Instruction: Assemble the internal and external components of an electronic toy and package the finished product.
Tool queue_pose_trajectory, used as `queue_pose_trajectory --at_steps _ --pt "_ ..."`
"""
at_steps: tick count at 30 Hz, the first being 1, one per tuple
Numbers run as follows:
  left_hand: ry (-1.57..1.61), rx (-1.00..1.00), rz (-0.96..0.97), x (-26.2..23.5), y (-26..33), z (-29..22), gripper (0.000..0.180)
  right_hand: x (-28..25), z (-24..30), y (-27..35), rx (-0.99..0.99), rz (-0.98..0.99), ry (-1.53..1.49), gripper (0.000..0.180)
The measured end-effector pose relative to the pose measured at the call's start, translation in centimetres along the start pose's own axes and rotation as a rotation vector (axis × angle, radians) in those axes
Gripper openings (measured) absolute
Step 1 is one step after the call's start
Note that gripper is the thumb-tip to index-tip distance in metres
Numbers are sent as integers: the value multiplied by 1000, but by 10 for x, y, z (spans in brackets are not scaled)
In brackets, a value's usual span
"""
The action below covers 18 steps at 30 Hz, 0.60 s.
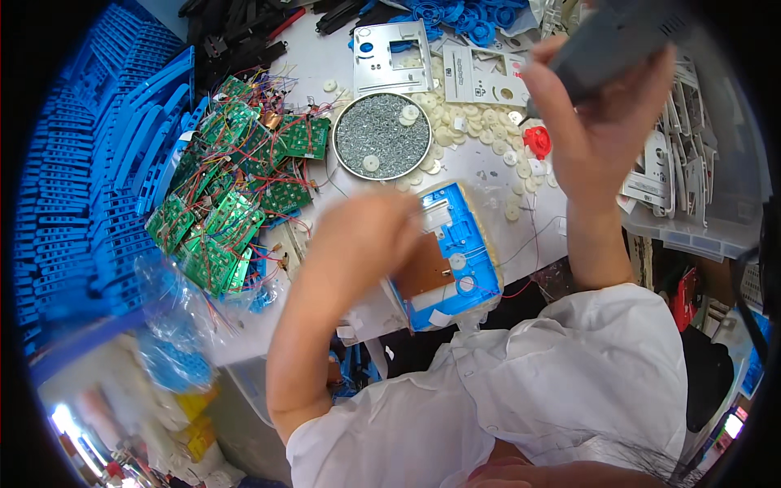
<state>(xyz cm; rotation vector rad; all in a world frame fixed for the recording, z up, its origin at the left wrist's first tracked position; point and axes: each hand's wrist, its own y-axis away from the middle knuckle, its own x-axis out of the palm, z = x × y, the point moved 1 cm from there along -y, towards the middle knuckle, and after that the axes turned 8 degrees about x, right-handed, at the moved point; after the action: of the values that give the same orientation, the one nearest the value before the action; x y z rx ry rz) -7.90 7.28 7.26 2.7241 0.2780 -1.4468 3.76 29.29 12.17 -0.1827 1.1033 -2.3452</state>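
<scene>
Brown circuit board [419, 267] lies in blue housing [482, 262], uncovered | right hand [590, 134] grips grey power tool [608, 53] | left hand [362, 232] blurred, hold unclear

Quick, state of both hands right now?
Left hand: motion-blurred by the blue casing; open or closed, cannot tell.
Right hand: closed, holding a dark grey device.

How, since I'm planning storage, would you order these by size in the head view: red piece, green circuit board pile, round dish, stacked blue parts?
1. Stacked blue parts
2. Green circuit board pile
3. Round dish
4. Red piece
Apparent size only.
</scene>
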Motion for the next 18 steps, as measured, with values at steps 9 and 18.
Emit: queue_pose_trajectory --at_steps 9,18 --pt "-372 47 -11 30 -75 90 9 12 -7 -4 460 286 -258 85" --pt "-615 58 -239 36 -88 107 18 8 -19 2 410 467 -264 20"
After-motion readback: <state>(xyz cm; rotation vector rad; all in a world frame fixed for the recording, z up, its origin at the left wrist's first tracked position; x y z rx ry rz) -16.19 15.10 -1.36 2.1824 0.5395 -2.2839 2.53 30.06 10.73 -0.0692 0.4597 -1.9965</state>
